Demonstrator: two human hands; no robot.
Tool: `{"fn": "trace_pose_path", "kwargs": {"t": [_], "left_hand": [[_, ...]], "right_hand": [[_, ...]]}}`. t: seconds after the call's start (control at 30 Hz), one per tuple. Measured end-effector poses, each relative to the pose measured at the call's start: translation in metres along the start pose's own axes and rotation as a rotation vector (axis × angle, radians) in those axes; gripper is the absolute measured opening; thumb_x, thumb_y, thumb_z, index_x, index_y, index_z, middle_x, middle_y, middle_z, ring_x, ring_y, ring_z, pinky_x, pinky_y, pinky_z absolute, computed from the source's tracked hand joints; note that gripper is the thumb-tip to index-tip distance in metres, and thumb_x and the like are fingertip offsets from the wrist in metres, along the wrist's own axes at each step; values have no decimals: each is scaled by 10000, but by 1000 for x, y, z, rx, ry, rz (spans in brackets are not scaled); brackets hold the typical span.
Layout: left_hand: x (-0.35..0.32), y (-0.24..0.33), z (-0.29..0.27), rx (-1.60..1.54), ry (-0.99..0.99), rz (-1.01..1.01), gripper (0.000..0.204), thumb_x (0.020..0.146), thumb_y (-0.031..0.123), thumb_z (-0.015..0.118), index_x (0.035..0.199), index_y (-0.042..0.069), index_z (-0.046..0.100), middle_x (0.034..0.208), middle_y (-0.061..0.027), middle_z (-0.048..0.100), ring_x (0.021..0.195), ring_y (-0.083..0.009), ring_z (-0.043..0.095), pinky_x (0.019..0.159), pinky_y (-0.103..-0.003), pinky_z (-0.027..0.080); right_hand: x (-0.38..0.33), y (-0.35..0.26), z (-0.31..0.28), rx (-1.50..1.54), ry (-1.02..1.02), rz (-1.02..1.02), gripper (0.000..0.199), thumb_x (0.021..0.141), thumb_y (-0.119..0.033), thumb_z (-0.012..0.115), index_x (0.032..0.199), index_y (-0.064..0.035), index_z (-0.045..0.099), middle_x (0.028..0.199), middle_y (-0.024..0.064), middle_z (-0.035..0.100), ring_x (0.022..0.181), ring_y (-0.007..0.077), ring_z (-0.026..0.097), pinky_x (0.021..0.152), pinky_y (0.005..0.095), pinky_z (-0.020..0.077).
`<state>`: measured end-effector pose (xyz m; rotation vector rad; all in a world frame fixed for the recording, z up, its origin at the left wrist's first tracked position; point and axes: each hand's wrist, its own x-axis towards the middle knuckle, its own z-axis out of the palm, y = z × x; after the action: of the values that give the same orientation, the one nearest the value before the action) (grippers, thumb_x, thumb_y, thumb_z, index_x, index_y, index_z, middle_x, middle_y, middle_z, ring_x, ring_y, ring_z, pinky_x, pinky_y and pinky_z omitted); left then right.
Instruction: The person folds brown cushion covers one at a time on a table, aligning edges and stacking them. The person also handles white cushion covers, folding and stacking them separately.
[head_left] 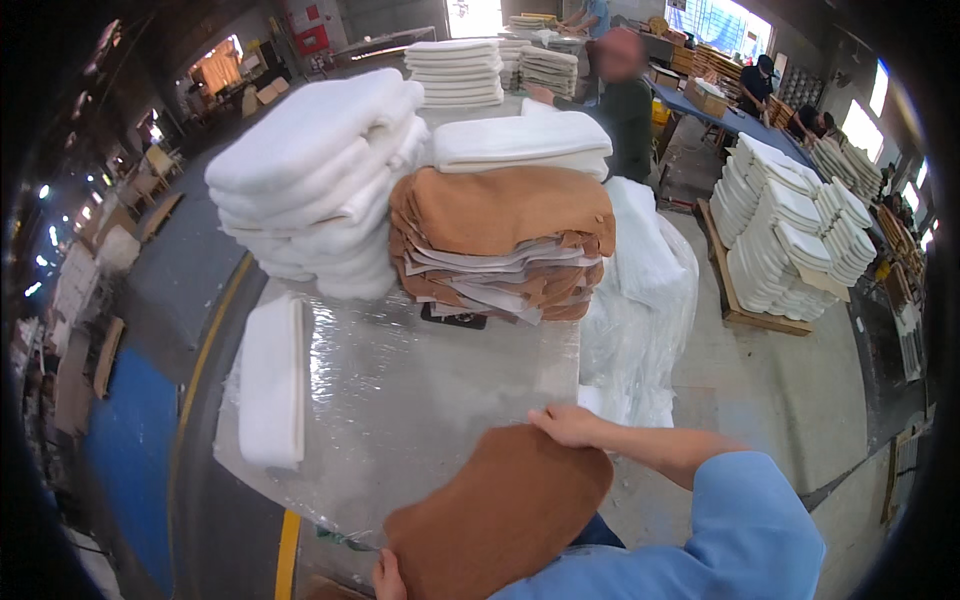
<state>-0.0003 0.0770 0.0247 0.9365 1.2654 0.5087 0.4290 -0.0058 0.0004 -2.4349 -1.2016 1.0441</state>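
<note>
A brown, rounded piece of leather-like material (500, 510) is held at the near edge of the table, tilted in front of my body. My right hand (565, 426) is closed on its far right corner, the thumb and fingers pinching the edge. At the near left edge my left hand (389, 577) grips the same piece; part of this hand is cut off by the lower rim. Beyond it, a tall stack of similar brown pieces with pale undersides (505, 215) sits on the plastic-covered table (420, 370).
White padding is piled high (310, 150) at the table's back left. A folded white pad (272, 380) lies along the left edge. Plastic-wrapped padding (640, 300) stands to the right. A person (625, 110) is across the table. Farther right, a pallet (760, 318) bears white stacks.
</note>
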Motion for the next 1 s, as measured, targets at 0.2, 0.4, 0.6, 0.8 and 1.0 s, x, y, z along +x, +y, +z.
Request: {"fn": "trace_pose_path", "kwargs": {"t": [0.2, 0.4, 0.6, 0.8, 1.0], "left_hand": [[-41, 23, 0, -763, 130, 57, 709, 1108, 576, 362, 1535, 19, 461, 1480, -139, 593, 1251, -333, 638, 1104, -481, 483], [-76, 4, 36, -680, -61, 177, 812, 1048, 668, 433, 1640, 125, 312, 1607, -101, 445, 1487, -319, 407, 1234, -500, 300], [-63, 6, 94, -519, -573, 213, 909, 1080, 295, 555, 1684, 162, -111, 1705, -210, 254, 1569, -315, 279, 1279, -445, 212], [-27, 25, 146, -33, -581, 448, 1031, 998, 19, 615, 1667, 118, -163, 1722, -233, 182, 1574, -319, 258, 1253, -434, 259], [46, 68, 180, 262, -378, 570, 978, 960, 32, 644, 1664, 15, -35, 1655, -246, 315, 1490, -312, 394, 1220, -409, 325]], "right_hand": [[40, -88, -54, 567, 418, -206, 742, 1089, -627, 301, 1128, 11, 677, 1163, 259, 693, 1164, 400, 637, 1025, 464, 466], [106, -100, -60, 1424, 551, -242, 653, 1098, -586, 402, 946, -18, 686, 891, 125, 687, 817, 217, 667, 757, 368, 537], [131, -74, -31, 1523, 588, -162, 601, 1099, -523, 458, 872, -38, 732, 837, 52, 711, 787, 183, 640, 756, 354, 504], [88, -96, -14, 1412, 634, -221, 450, 1089, -419, 534, 1223, -12, 671, 1121, 88, 710, 1038, 191, 634, 946, 339, 487], [17, -121, 5, 1374, 535, -408, 607, 993, -252, 709, 1501, -19, 474, 1329, 104, 608, 1209, 188, 579, 1018, 334, 473]]}}
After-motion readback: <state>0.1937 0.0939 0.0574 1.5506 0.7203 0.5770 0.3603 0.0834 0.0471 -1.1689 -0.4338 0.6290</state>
